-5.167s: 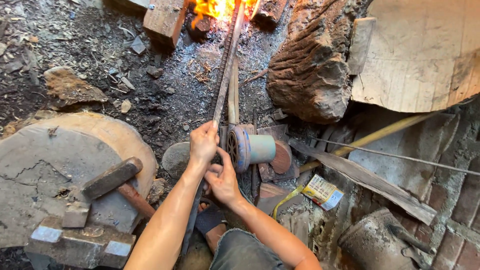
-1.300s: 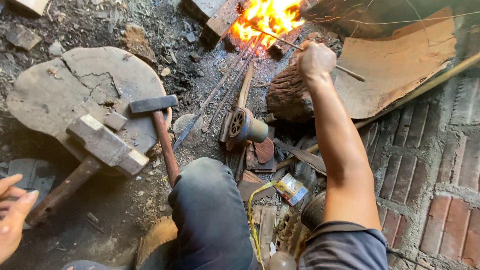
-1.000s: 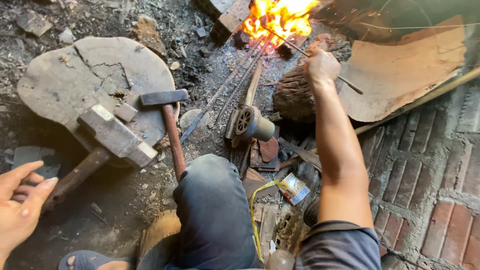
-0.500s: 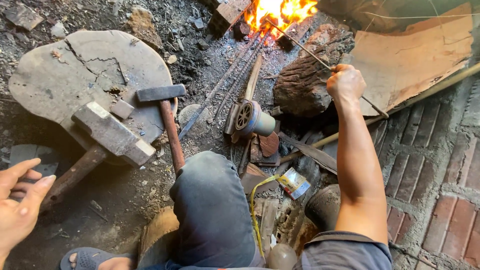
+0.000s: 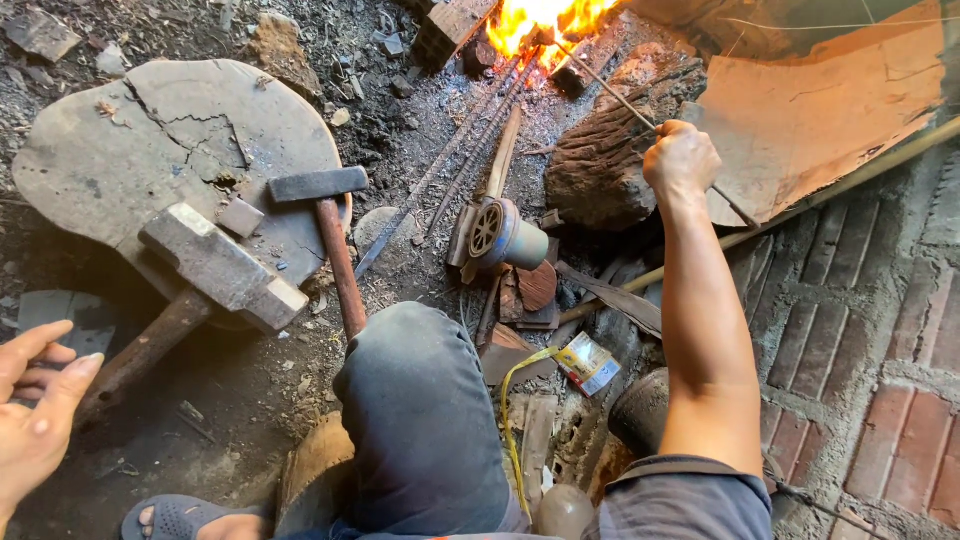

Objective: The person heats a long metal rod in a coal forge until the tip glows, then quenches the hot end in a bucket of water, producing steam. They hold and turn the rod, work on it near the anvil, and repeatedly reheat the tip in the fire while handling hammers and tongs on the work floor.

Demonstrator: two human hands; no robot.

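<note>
Right hand (image 5: pixel 682 158) back (rod (image 5: pixel 610 88) gripped)

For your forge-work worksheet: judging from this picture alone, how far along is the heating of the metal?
Done: the fire burns brightly, with long bars lying into it. In hand: the right hand grips a thin rod reaching into the flames; the left hand is open, holding nothing. Left: both hammers lie untouched on the flat stone.

One package shows: a small flat box (image 5: pixel 588 364) lying on the ground at about five o'clock from my knee (image 5: pixel 420 400), tilted, among scraps of wood. It is yellow and white with dark patches, perhaps crumpled at one end; I cannot tell. A yellow strap (image 5: pixel 512 400) curves just beside it.
</note>
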